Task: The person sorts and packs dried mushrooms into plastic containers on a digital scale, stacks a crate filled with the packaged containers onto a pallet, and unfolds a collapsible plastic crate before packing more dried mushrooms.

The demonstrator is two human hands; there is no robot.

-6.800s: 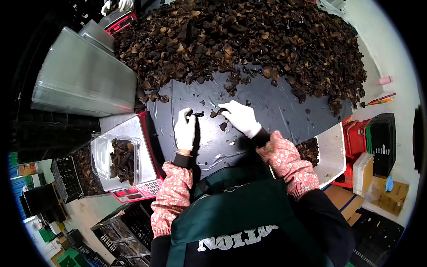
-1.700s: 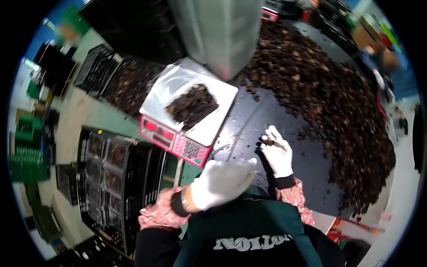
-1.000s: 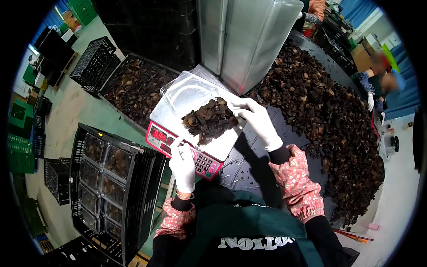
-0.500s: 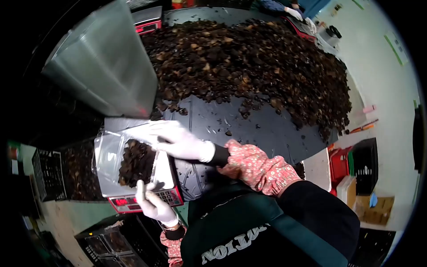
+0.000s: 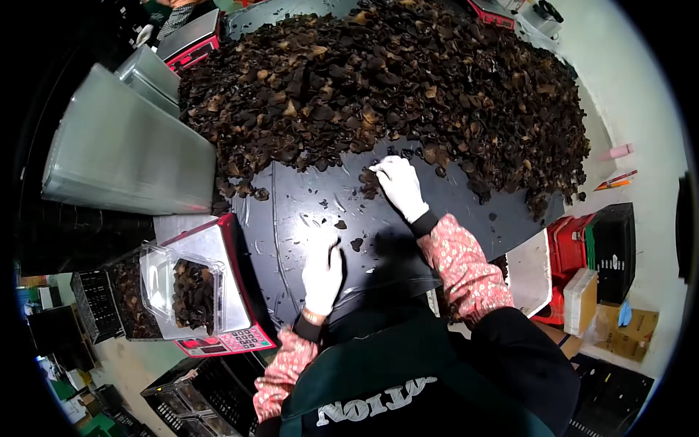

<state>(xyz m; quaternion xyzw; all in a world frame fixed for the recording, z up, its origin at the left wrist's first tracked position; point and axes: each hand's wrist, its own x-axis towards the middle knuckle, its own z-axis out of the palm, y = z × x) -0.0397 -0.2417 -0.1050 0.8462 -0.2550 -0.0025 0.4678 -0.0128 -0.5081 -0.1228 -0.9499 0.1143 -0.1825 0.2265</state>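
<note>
My right hand (image 5: 402, 188), in a white glove, is at the front edge of a big heap of dark brown wood ear mushrooms (image 5: 378, 87). Its fingers are curled together on a small clump of mushroom (image 5: 369, 183). My left hand (image 5: 322, 271), gloved in white too, rests low over the black table (image 5: 291, 211) with fingers stretched out and nothing in them. Left of it, a clear plastic clamshell box (image 5: 156, 280) holding some mushrooms (image 5: 194, 295) sits on a red-and-silver scale (image 5: 237, 302), its lid raised toward the left.
Stacks of clear containers (image 5: 131, 146) stand at the left. A second scale (image 5: 193, 44) lies behind them, near another person's hand (image 5: 144, 35). Black crates (image 5: 196, 390) are at lower left; a white bin (image 5: 530, 273) and red crates (image 5: 568, 244) are at right. Loose mushroom bits (image 5: 356, 244) dot the table.
Both hands have left the clamshell box on the scale and moved right. My right hand has reached the heap's edge; my left hand is now over the table. The view has shifted.
</note>
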